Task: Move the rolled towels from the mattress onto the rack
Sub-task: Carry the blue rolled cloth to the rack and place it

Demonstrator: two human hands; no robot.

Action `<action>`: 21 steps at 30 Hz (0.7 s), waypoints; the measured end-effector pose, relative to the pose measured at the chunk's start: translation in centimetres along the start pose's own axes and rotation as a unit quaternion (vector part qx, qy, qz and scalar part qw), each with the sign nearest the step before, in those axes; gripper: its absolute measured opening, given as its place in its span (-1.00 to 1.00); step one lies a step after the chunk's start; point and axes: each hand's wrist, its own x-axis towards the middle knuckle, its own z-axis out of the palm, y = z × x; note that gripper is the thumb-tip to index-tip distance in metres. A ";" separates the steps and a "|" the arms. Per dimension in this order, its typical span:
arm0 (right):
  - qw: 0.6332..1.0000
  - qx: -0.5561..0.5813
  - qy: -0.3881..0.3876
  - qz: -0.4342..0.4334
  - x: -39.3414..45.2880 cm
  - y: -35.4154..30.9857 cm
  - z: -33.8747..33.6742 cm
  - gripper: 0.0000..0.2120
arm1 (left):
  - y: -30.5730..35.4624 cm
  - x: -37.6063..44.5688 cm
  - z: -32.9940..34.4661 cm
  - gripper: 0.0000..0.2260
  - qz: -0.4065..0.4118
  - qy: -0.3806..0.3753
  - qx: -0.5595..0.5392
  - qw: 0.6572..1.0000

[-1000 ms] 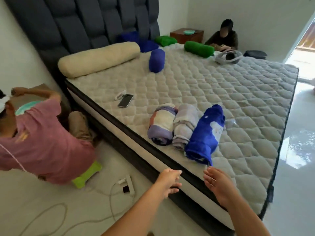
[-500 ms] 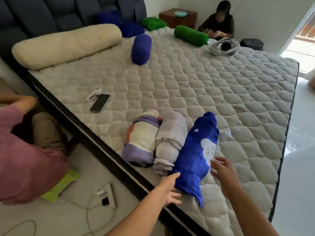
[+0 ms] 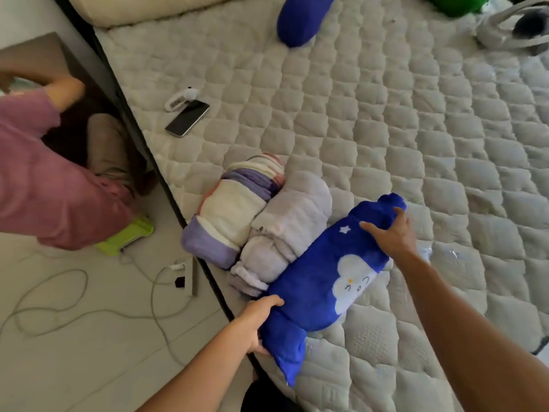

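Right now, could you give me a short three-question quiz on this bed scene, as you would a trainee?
1. True or false: both hands grip the blue towel.
2. Which rolled towel touches the blue one: A) striped towel, B) pale lilac towel?
3. Fill in: the phone lies on the ____.

Key: 1 true, left hand at the near end, right hand at the far end; 2 B; 3 mattress.

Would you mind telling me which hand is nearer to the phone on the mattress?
Left. The left hand grips the blue towel's near end, on the phone's side; the right hand holds its far end, farther off.
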 end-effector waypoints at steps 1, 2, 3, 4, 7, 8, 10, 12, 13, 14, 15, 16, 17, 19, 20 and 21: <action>1.000 -0.002 -0.017 0.009 0.5 0.1 0.2 -0.06 | 0.1 -0.1 0.2 -0.59 0.001 0.004 0.004 1.000; 0.999 -0.002 -0.032 0.020 0.9 0.3 0.4 -0.02 | 0.3 -0.3 0.4 -0.62 0.004 0.002 0.005 1.000; 0.999 0.000 -0.041 0.031 1.2 0.5 0.6 0.00 | 0.4 -0.3 0.6 -0.66 0.007 0.009 0.005 1.000; 0.998 0.002 -0.045 0.040 1.5 0.6 0.7 0.01 | 0.4 -0.4 0.7 -0.71 0.010 0.015 0.006 1.000; 0.997 -0.016 -0.051 0.058 1.8 0.3 0.7 -0.09 | 0.3 -0.5 1.0 -0.83 0.026 0.022 0.002 0.999; 0.996 -0.026 -0.053 0.064 1.7 0.1 0.7 -0.15 | 0.3 -0.5 0.9 -0.86 0.028 0.021 0.001 0.999; 0.995 -0.033 -0.053 0.080 1.1 -0.5 0.4 -0.32 | 0.3 -0.4 0.6 -0.86 0.032 0.017 0.004 0.999; 0.995 -0.029 -0.042 0.085 0.1 -1.0 0.0 -0.53 | 0.5 -0.4 0.0 -0.78 0.036 0.010 0.018 0.999; 0.995 -0.027 -0.034 0.085 -0.6 -1.1 -0.2 -0.62 | 0.5 -0.3 -0.5 -0.75 0.040 0.008 0.029 0.999; 0.996 -0.024 -0.024 0.082 -1.3 -1.3 -0.3 -0.67 | 0.6 -0.6 -1.1 -0.74 0.043 0.006 0.041 0.998; 0.996 -0.020 -0.015 0.083 -2.2 -1.4 -0.4 -0.68 | 0.7 -1.0 -1.7 -0.76 0.048 0.003 0.053 0.997; 0.996 -0.014 -0.008 0.086 -3.2 -1.6 -0.5 -0.67 | 0.6 -1.4 -2.5 -0.78 0.053 0.001 0.060 0.997; 0.996 -0.006 -0.003 0.090 -4.3 -1.9 -0.5 -0.64 | 0.4 -1.8 -3.4 -0.78 0.059 -0.002 0.062 0.996; 0.995 0.006 0.002 0.097 -6.7 -2.6 -0.1 -0.64 | -0.2 -2.6 -5.8 -0.74 0.077 -0.001 0.062 0.995; 0.995 0.009 0.002 0.097 -8.1 -3.0 0.2 -0.65 | -0.6 -2.9 -7.3 -0.72 0.089 0.003 0.061 0.994; 0.996 0.010 0.001 0.093 -9.5 -3.4 0.7 -0.66 | -1.1 -3.3 -8.9 -0.70 0.102 0.010 0.055 0.993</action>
